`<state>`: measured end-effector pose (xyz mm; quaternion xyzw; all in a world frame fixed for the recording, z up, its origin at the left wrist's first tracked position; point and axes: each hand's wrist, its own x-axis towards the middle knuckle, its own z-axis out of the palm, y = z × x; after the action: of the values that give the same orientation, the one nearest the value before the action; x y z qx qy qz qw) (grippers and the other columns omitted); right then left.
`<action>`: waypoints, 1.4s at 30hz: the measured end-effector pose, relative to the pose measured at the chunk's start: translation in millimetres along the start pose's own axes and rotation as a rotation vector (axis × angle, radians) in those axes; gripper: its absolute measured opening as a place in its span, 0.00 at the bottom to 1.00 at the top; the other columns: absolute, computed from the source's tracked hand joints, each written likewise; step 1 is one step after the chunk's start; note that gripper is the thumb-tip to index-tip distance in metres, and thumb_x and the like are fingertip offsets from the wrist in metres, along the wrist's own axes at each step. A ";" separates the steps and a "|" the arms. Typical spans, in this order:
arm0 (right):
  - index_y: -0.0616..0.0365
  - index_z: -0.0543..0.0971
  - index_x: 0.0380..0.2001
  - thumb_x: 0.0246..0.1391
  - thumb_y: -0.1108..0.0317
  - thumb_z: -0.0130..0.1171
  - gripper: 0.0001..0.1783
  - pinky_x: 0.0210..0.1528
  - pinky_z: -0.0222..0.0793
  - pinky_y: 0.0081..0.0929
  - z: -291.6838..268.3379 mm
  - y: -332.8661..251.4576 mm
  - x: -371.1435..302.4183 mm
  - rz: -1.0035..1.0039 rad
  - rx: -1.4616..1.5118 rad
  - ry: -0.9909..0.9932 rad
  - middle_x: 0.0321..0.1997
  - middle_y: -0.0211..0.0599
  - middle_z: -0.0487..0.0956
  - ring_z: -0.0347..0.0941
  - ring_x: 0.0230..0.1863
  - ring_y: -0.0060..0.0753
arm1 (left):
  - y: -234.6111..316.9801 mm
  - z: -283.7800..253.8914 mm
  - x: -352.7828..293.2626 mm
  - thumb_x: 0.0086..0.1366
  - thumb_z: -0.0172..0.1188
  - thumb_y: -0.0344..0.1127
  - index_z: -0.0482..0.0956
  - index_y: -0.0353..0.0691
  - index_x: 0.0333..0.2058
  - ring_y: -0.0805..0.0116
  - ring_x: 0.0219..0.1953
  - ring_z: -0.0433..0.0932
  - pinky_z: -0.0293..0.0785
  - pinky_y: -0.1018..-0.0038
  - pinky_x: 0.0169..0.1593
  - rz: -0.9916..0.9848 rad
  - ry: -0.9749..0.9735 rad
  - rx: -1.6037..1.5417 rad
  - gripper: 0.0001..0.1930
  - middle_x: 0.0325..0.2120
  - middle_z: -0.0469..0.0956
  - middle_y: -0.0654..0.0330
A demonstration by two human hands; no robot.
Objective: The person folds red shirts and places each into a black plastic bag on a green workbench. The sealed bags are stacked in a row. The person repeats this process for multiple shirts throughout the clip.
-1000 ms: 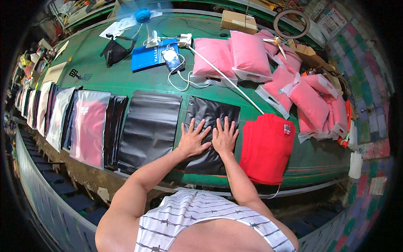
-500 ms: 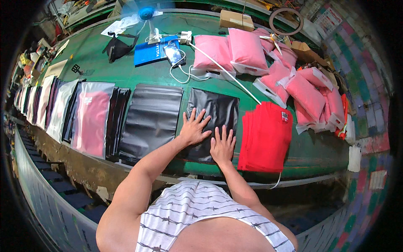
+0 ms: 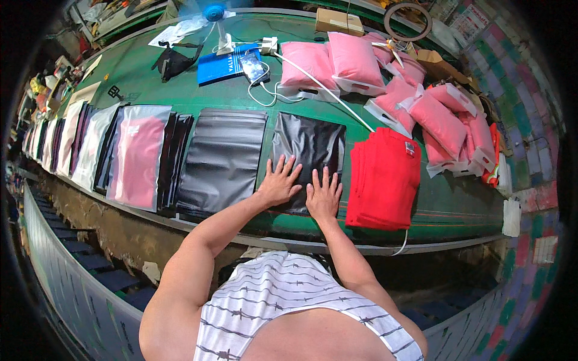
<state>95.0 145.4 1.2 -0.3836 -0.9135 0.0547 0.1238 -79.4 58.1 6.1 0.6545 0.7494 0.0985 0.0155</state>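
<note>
A black plastic bag [image 3: 310,138] lies flat and lightly wrinkled on the green table in front of me. My left hand [image 3: 279,183] rests on its left part, fingers spread, palm down. Flat on the right part lies my right hand [image 3: 324,195], fingers also stretched out. Neither hand grips anything. Left of this bag is a neat stack of black bags [image 3: 223,162]. Close by on the right sits a stack of folded red garments [image 3: 384,180], with a label near the top corner. Whether anything is inside the bag under my hands cannot be seen.
Farther left stands a row of packed garments, including a pink one [image 3: 138,159] in a frosted bag. Filled pink bags [image 3: 439,126] pile up at the far right. A blue box [image 3: 224,66], a phone [image 3: 253,66], a small fan [image 3: 215,13] and a white cable lie behind.
The view has shifted, so the table sits higher in the picture. My left hand has slid a little toward me over the bag; my right hand keeps about the same place on it.
</note>
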 end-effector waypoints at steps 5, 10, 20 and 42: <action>0.42 0.68 0.69 0.67 0.50 0.47 0.29 0.71 0.49 0.67 2.4 1.7 0.1 -0.008 -0.014 0.051 0.76 0.44 0.59 0.52 0.75 0.64 | 21.1 2.0 -41.4 0.60 0.63 0.40 0.76 0.39 0.50 0.50 0.68 0.63 0.53 0.35 0.68 0.491 0.003 -0.242 0.20 0.57 0.70 0.51; 0.42 0.68 0.69 0.67 0.51 0.47 0.29 0.71 0.49 0.66 5.1 1.7 0.1 -0.004 -0.045 0.045 0.76 0.44 0.60 0.53 0.74 0.62 | 20.8 5.2 -53.7 0.55 0.63 0.36 0.81 0.37 0.34 0.54 0.60 0.71 0.56 0.38 0.69 0.622 0.002 -0.085 0.11 0.48 0.76 0.53; 0.42 0.69 0.68 0.67 0.51 0.49 0.29 0.70 0.50 0.66 3.0 2.0 0.1 -0.011 -0.040 0.068 0.75 0.43 0.61 0.55 0.73 0.62 | 10.3 -21.4 -56.3 0.51 0.62 0.36 0.85 0.41 0.27 0.61 0.47 0.73 0.58 0.39 0.69 0.640 0.000 0.090 0.07 0.41 0.73 0.60; 0.46 0.70 0.67 0.63 0.50 0.54 0.31 0.71 0.49 0.63 4.5 7.6 2.0 0.052 0.118 0.058 0.76 0.42 0.59 0.55 0.74 0.58 | -40.7 -31.0 -20.0 0.62 0.65 0.40 0.71 0.37 0.57 0.52 0.44 0.79 0.75 0.61 0.49 -0.512 -0.072 -0.797 0.27 0.44 0.77 0.43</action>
<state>97.7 152.1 -4.3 -0.4005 -0.8945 0.1003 0.1713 -121.1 29.4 27.5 0.3947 0.7895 0.3485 0.3153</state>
